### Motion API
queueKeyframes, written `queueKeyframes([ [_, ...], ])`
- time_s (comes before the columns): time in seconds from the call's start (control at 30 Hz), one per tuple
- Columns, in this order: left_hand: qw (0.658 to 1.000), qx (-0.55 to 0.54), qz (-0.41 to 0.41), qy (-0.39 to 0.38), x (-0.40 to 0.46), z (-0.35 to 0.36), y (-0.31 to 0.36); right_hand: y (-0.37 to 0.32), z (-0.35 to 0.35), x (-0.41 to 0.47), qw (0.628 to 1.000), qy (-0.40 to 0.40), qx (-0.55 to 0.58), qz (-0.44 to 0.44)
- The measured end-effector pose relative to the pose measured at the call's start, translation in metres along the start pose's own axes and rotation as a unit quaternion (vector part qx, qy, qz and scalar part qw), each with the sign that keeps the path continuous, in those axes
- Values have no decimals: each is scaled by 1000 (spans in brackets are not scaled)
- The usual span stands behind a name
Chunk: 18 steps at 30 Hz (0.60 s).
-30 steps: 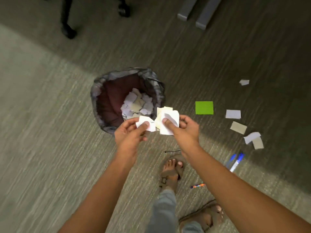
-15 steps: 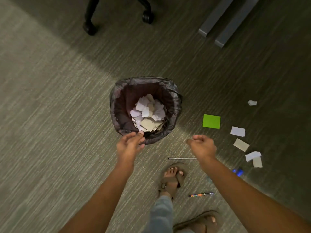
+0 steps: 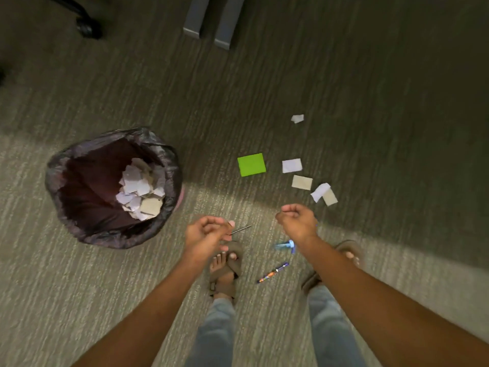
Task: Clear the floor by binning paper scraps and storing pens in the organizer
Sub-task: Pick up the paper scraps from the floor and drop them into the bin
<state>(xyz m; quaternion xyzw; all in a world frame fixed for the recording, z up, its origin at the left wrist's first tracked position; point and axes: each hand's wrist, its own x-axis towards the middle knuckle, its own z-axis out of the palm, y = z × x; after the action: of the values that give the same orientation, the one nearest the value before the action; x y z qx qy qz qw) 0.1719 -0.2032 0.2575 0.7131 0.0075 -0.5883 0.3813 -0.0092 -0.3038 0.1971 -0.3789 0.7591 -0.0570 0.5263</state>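
A bin (image 3: 169, 165) lined with a dark bag stands on the carpet at the left, with several white and cream paper scraps (image 3: 140, 192) inside. My left hand (image 3: 205, 233) and my right hand (image 3: 296, 222) hover over the floor to its right, both loosely curled and holding nothing. Past my right hand lie a green note (image 3: 251, 164), white scraps (image 3: 291, 165) (image 3: 297, 118) (image 3: 319, 191) and cream scraps (image 3: 301, 182) (image 3: 330, 197). A thin dark pen (image 3: 242, 230) pokes out from behind my left hand. A blue pen (image 3: 284, 245) and a multicoloured pen (image 3: 272, 272) lie near my feet.
My sandalled feet (image 3: 227, 266) stand between the pens. Grey furniture legs (image 3: 211, 19) rise at the top centre. A chair castor (image 3: 86, 29) sits at the top left. No organizer is in view.
Both hands held paper scraps over the bin a second ago; the scraps have dropped in. The hands, now with nothing in them, moved right, and the view swung right.
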Motion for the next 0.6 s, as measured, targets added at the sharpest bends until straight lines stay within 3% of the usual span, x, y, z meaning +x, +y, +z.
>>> queueKeyframes([
  [0.27, 984, 171, -44, -26, 19, 96, -30, 58, -107, 43, 999, 40, 17, 31],
  [0.43, 895, 446, -17, -12, 44, 143, -45, 77, -177, 72, 998, 44, 5, 34],
  [0.6, 868, 495, -7, -40, 58, 203, -48, 82, -229, 103, 999, 34, -3, 28],
])
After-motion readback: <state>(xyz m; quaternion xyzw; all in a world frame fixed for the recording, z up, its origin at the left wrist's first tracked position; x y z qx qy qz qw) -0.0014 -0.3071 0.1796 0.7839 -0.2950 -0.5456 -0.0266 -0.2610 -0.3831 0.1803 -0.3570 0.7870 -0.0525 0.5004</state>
